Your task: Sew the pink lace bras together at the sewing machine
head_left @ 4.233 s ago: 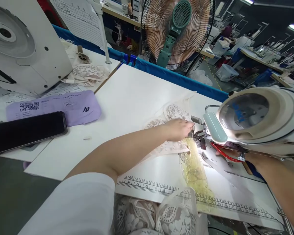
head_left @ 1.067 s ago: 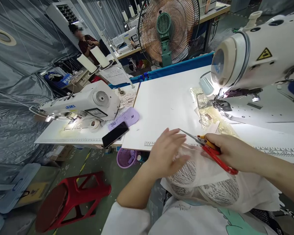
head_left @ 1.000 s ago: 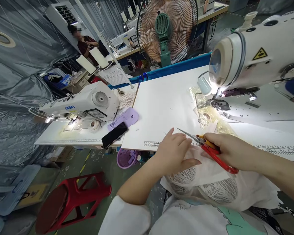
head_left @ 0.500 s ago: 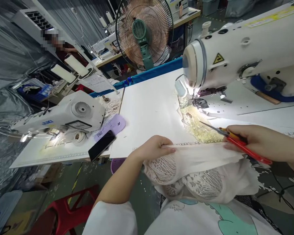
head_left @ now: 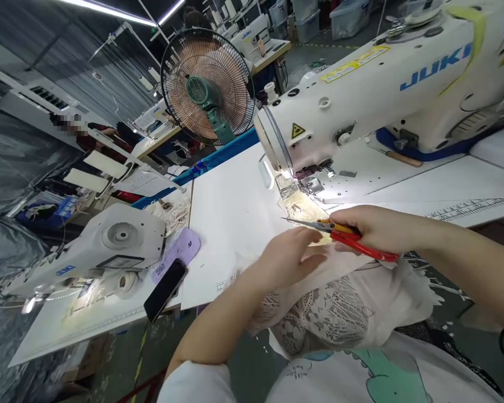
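My right hand [head_left: 367,226] is closed around a pair of scissors [head_left: 357,243] with red and yellow handles, its blades pointing left past my left fingertips. Over the top edge of a pale lace bra [head_left: 336,308], my left hand [head_left: 288,257] has its thumb and fingers apart; whether it presses on the cloth is hard to see. The bra hangs from the table's front edge onto my lap, its cups facing up. Some of its upper band is hidden by my hands. Just beyond them, shiny yellowish material [head_left: 300,207] lies under the needle area of the sewing machine [head_left: 319,123].
At left stand a second sewing machine [head_left: 121,235], a black phone [head_left: 165,289] and a purple card [head_left: 185,246]. A large fan [head_left: 208,89] is behind the white table [head_left: 222,207]. A wooden-handled tool [head_left: 403,159] lies under the machine arm. Another person [head_left: 96,137] sits at the far left.
My view has swung to the right. The left hand has loosened from the bra's band, its fingers spreading. The scissors have come left, close to my left hand.
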A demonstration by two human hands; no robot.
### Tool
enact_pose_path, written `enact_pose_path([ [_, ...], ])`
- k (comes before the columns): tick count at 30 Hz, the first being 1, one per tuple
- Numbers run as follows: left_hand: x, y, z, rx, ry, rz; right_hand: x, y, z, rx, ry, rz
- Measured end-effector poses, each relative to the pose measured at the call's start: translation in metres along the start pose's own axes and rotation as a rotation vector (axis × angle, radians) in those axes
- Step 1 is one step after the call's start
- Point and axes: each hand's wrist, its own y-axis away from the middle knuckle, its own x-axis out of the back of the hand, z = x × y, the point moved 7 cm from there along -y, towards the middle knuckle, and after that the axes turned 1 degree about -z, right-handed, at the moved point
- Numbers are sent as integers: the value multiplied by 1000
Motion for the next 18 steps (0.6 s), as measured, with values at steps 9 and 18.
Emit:
enact_pose_path([
  [9, -30, -16, -18, 311, 510, -47, 22, 12, 0, -24, -158, -55],
  [18, -32, -15, -18, 471, 843, -44, 34, 7, -9, 116, 114, 63],
])
